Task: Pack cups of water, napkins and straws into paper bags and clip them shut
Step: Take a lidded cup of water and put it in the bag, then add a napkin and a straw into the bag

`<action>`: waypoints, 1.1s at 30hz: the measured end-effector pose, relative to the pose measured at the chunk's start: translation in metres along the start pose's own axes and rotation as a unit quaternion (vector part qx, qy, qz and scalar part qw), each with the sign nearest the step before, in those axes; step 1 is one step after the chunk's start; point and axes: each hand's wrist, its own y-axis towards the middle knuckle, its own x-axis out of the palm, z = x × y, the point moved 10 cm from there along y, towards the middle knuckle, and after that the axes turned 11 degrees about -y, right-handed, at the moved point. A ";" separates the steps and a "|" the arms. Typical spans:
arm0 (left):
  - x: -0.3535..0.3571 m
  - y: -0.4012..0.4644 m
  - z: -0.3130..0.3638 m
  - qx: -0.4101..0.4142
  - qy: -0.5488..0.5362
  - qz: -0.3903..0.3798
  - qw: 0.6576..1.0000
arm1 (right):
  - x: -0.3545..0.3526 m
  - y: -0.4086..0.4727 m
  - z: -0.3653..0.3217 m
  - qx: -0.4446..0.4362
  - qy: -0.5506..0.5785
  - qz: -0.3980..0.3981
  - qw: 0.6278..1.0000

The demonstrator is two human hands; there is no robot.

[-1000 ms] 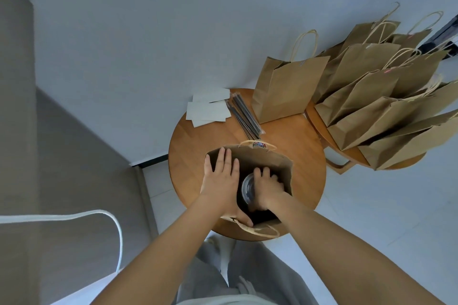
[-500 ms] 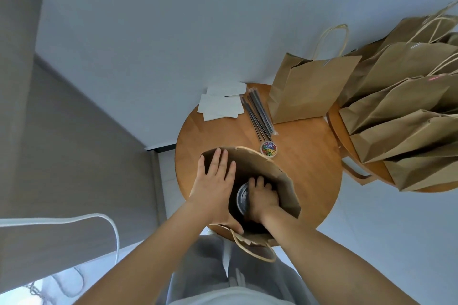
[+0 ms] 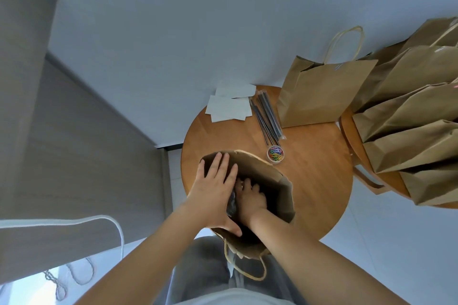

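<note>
Cup (image 3: 232, 202) gripped by right hand (image 3: 251, 199), left hand (image 3: 214, 188) flat on bag (image 3: 280, 190)

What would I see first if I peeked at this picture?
Two hands in an open paper bag on the round wooden table: the left hand spreads its side, the right hand reaches deep inside. To the right, a heap of paper bags on a second table.
</note>
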 end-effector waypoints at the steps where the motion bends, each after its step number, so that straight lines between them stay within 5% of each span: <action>1: -0.007 0.001 0.000 0.007 -0.026 0.018 0.999 | -0.005 -0.004 0.001 0.004 0.012 -0.015 1.000; 9: -0.090 0.019 -0.018 0.026 -0.207 0.097 0.973 | -0.095 -0.087 0.059 -0.135 0.151 -0.082 0.976; 12: -0.108 0.037 -0.031 0.012 -0.373 0.072 0.925 | -0.126 -0.094 0.113 -0.108 0.230 -0.073 0.964; 16: -0.117 0.088 -0.038 0.007 -0.478 0.072 0.875 | -0.159 -0.039 0.152 -0.038 0.331 0.035 0.942; 25: -0.031 0.214 -0.082 -0.042 -0.248 0.031 0.967 | -0.092 0.124 0.155 0.119 0.380 0.086 0.913; 33: -0.015 0.293 -0.179 -0.145 -0.352 0.131 0.915 | -0.072 0.209 0.159 0.198 0.337 0.122 0.912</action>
